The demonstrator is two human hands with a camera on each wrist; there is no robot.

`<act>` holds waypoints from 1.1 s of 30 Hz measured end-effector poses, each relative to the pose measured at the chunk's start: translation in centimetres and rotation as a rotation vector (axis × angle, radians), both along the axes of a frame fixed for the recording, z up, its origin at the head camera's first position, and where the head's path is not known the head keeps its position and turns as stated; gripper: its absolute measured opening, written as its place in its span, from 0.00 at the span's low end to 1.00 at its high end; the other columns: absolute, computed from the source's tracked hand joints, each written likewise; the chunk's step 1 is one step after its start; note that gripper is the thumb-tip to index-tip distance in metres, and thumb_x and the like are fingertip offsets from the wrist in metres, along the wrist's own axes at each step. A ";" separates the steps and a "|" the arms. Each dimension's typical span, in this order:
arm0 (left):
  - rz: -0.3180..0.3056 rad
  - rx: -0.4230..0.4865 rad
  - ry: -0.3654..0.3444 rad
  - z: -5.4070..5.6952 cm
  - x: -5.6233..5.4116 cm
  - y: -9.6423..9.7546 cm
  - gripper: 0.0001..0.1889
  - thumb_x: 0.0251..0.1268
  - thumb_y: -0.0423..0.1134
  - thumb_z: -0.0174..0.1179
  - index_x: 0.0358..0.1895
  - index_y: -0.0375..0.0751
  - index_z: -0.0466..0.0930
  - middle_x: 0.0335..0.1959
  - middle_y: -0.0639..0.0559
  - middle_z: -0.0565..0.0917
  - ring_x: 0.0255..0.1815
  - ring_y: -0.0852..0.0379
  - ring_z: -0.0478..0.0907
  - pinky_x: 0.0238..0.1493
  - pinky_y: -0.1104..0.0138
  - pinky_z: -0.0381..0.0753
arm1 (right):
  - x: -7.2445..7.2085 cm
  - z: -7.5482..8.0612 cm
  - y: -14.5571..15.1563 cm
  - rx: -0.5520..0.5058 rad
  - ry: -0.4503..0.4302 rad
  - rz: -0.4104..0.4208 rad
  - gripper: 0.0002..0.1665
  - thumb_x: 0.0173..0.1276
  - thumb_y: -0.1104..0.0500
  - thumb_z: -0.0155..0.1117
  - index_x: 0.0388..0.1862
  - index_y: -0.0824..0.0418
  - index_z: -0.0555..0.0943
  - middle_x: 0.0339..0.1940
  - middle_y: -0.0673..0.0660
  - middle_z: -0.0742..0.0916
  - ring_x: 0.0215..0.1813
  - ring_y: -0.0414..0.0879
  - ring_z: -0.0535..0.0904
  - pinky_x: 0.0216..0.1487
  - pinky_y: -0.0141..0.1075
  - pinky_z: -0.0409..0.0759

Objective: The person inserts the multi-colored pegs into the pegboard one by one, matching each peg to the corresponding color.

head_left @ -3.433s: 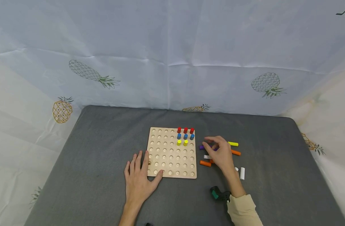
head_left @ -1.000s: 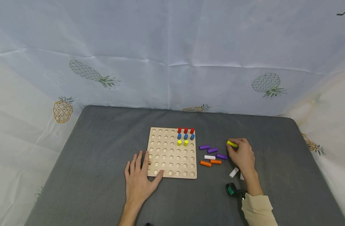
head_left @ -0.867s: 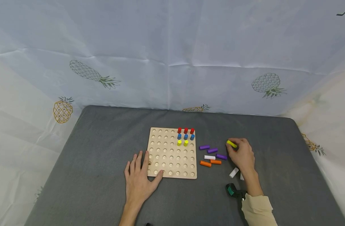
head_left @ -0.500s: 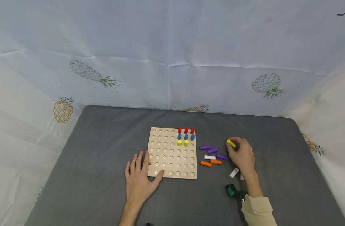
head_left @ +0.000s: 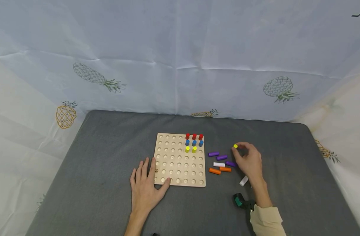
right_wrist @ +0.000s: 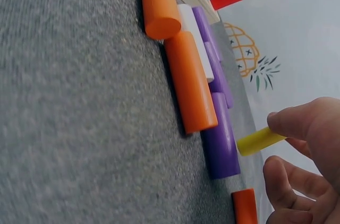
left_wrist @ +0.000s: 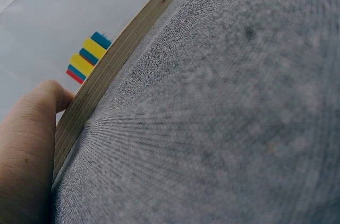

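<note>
My right hand [head_left: 250, 162] pinches a yellow peg [head_left: 235, 146] between thumb and fingers, right of the loose pegs. In the right wrist view this yellow peg [right_wrist: 260, 141] sticks out past the thumb, above the table near a purple peg [right_wrist: 220, 139]. My left hand [head_left: 145, 190] lies spread over the near left corner of a wooden peg board [head_left: 169, 153], thumb on its front edge. Red pegs [head_left: 194, 136], blue pegs [head_left: 194, 143] and two yellow pegs [head_left: 187, 149] stand upright in the board's far right holes.
Between board and right hand lie purple pegs [head_left: 222, 157], a white peg [head_left: 219, 164] and orange pegs [head_left: 214, 171]. Another white peg [head_left: 243, 181] lies beside the right wrist. A black device [head_left: 240, 201] is at that wrist. A pineapple-print curtain [head_left: 138, 88] hangs behind the grey table [head_left: 109, 157].
My right hand has gone from above the purple pegs to the right and picked up the yellow peg. Lately the peg has swung more upright and shifted slightly left. My left hand stays put.
</note>
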State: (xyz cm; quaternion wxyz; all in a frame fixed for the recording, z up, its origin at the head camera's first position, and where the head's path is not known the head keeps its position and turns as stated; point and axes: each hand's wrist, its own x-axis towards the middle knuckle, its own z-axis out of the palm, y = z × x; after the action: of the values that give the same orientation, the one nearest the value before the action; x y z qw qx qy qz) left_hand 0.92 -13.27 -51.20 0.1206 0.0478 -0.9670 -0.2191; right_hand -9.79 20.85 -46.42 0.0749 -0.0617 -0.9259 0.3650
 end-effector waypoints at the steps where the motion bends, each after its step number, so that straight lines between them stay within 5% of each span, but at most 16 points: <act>1: 0.000 0.000 0.001 0.0 0.0 0.0 0.50 0.56 0.67 0.66 0.78 0.43 0.65 0.75 0.35 0.69 0.78 0.34 0.62 0.76 0.37 0.52 | 0.0 0.0 -0.1 -0.006 0.002 0.003 0.14 0.70 0.59 0.69 0.51 0.63 0.85 0.48 0.66 0.86 0.16 0.33 0.67 0.17 0.30 0.66; 12: 0.000 -0.006 -0.015 0.2 -0.1 0.0 0.50 0.56 0.68 0.65 0.78 0.43 0.64 0.76 0.35 0.69 0.78 0.34 0.62 0.77 0.37 0.52 | 0.1 0.2 -0.9 -0.052 0.052 0.030 0.13 0.70 0.59 0.70 0.50 0.62 0.86 0.44 0.65 0.89 0.10 0.31 0.61 0.11 0.29 0.60; 33: -0.003 -0.005 -0.004 0.1 0.0 0.0 0.50 0.56 0.68 0.66 0.78 0.42 0.65 0.75 0.34 0.70 0.78 0.34 0.62 0.77 0.37 0.52 | 0.4 0.7 -3.0 -0.124 0.019 0.093 0.13 0.69 0.61 0.69 0.52 0.62 0.86 0.44 0.63 0.89 0.10 0.31 0.63 0.11 0.29 0.63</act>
State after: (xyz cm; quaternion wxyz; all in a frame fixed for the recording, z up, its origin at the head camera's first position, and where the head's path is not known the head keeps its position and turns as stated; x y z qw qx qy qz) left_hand 0.90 -13.30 -51.12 0.1185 0.0467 -0.9679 -0.2165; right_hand -9.43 17.83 -45.76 0.0626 -0.0197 -0.9026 0.4255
